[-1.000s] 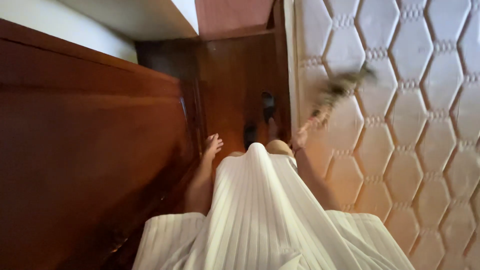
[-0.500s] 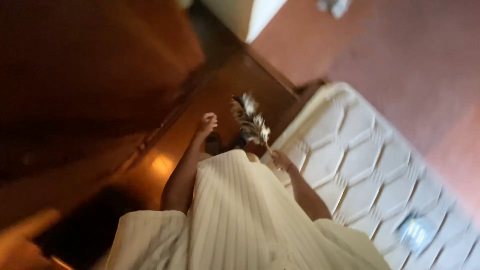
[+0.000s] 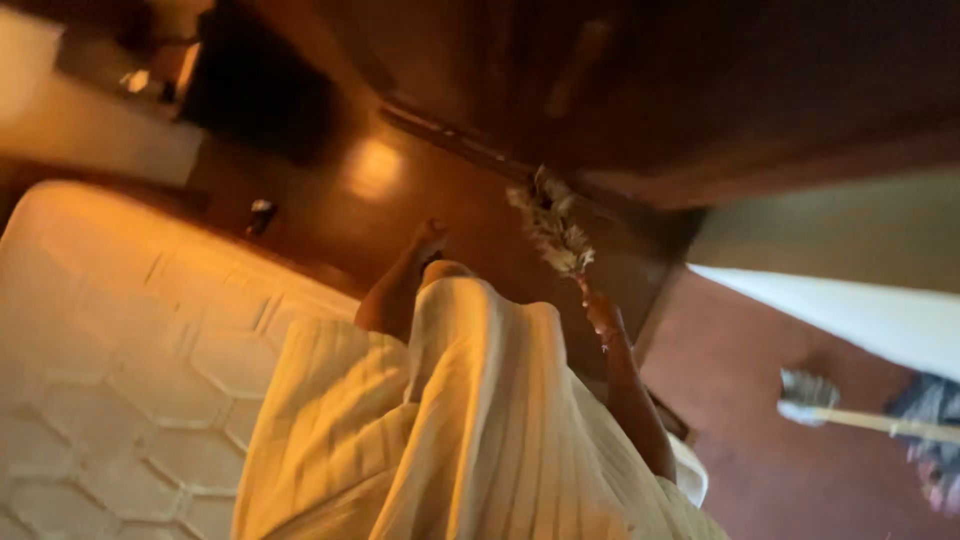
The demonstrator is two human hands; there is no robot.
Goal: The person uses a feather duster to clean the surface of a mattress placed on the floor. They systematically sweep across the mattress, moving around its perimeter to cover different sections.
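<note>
Our right hand [image 3: 603, 312] grips a feather duster [image 3: 552, 222] closed-fisted, its head at twelve o'clock against the dark wooden cabinet [image 3: 700, 90], our left hand [image 3: 432, 236] hangs loosely open, so dusting looks midway.

We saw no packages, labels, signs or screens anywhere in this view; nothing of that kind stood on the floor, on the bed or against the dark wooden furniture, and the picture was blurred.
</note>
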